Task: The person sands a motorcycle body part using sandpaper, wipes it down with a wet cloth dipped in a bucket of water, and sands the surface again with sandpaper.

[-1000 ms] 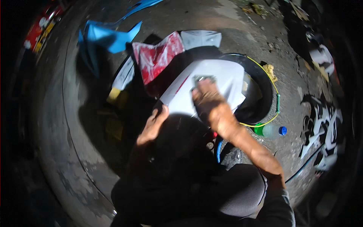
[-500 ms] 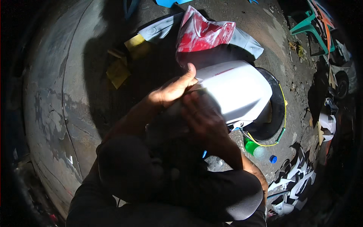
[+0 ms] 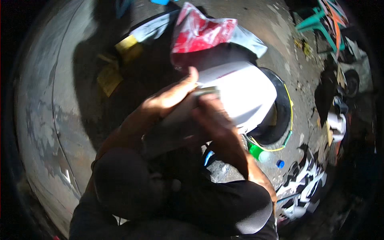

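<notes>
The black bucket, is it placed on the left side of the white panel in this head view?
No, the black bucket is to the right of the white panel, which partly hides it.

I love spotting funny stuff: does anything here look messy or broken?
The red panel beyond the white panel looks odd: uneven white patches streak its red surface. I can't tell whether that's damage. Also, black and white pieces lie jumbled on the floor at the right.

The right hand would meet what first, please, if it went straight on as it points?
Beyond the pad it works with, the right hand would probably meet the left hand, though depth is unclear.
</notes>
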A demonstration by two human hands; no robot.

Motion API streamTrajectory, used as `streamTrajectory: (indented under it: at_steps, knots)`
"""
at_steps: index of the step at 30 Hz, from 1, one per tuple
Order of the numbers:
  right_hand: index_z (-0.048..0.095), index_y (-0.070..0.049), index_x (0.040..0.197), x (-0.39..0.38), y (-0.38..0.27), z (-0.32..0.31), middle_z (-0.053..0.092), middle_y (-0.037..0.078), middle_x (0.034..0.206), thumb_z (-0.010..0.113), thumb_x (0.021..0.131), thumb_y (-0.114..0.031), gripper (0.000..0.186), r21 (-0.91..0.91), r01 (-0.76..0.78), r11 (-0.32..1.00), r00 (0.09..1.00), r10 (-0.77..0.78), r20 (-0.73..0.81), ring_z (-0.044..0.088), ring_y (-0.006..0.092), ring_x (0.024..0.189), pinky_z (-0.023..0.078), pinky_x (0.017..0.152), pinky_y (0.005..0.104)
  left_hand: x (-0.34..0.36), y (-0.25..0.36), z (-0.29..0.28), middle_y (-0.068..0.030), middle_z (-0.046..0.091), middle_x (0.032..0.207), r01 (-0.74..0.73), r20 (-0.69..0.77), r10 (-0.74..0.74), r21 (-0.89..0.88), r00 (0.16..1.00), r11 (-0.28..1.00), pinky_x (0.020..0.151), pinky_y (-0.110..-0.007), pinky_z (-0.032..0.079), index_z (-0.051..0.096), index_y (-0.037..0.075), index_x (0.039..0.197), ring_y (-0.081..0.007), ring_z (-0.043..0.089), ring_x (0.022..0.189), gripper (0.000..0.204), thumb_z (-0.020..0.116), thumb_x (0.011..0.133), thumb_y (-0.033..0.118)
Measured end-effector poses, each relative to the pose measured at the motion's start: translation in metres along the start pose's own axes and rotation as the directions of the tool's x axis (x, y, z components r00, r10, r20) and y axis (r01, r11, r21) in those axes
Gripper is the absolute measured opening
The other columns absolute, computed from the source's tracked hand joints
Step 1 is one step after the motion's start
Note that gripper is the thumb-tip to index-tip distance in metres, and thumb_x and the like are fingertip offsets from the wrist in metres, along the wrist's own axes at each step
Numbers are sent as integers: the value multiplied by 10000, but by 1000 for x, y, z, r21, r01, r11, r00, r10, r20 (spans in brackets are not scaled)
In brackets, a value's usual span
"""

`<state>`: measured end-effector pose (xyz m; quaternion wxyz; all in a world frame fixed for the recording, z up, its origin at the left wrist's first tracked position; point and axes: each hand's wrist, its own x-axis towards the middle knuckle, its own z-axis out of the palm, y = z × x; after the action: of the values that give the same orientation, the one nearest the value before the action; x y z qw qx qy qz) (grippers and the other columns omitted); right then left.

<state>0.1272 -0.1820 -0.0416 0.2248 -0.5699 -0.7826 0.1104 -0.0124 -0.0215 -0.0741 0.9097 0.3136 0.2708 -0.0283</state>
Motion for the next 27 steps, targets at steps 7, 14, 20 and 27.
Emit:
streamTrajectory:
  at_steps: [7, 14, 20, 27]
  knots:
    - [510, -1, 1252, -17, 78, -31, 460, 232, 1320, 497, 802, 67, 456, 110, -355, 928, 902, 371, -223, 423, 324, 1264, 319, 1071, 380, -14, 2, -8, -81, 612, 1025, -27, -23, 29, 85, 999, 996, 786, -286, 459, 514, -1, 1182, -122, 563, 885, 847, 236, 845, 724]
    - [440, -9, 1317, -32, 39, -16, 341, 237, 1408, 512, 802, -3, 519, 510, -285, 811, 917, 385, -100, 419, 353, 1262, 387, 1027, 377, -26, -3, 16, -46, 571, 1004, -22, -231, 13, -34, 973, 999, 750, -293, 465, 475, 86, 1237, -103, 528, 881, 649, 458, 863, 616]
    - [513, 37, 1215, -3, 70, -25, 512, 230, 1242, 415, 876, -211, 431, 78, -127, 989, 941, 145, -307, 452, 375, 1218, 318, 1064, 383, -43, 12, 36, -55, 567, 1108, -16, -333, 180, 438, 926, 899, 850, -288, 425, 494, 49, 1261, -123, 514, 1010, 735, 456, 846, 654]
    - [492, -30, 1276, -59, 58, -13, 457, 251, 1309, 508, 748, 23, 531, -222, -361, 906, 917, 302, -261, 452, 335, 1237, 387, 1027, 380, -34, 23, 56, -61, 571, 1138, 146, -387, 120, 590, 914, 794, 876, -279, 402, 523, 40, 1250, -115, 498, 1040, 746, 389, 869, 667]
